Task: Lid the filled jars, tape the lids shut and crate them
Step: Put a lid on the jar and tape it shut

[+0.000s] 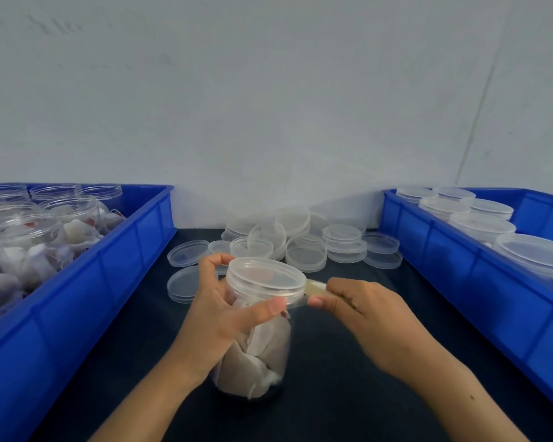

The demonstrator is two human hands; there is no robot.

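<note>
A clear jar (262, 352) filled with white sachets stands on the dark table in front of me, with a clear lid (265, 277) on top. My left hand (224, 317) grips the jar just under the lid, the thumb pressing a strip of clear tape (297, 302) against the lid's lower edge. My right hand (361, 311) holds a small tape roll (315, 287) to the right of the lid, and the strip runs from it to the jar.
A blue crate (87, 282) on the left holds open filled jars (45, 231). A blue crate (460, 250) on the right holds lidded jars (482, 224). Several loose clear lids (304, 240) lie piled at the back of the table by the white wall.
</note>
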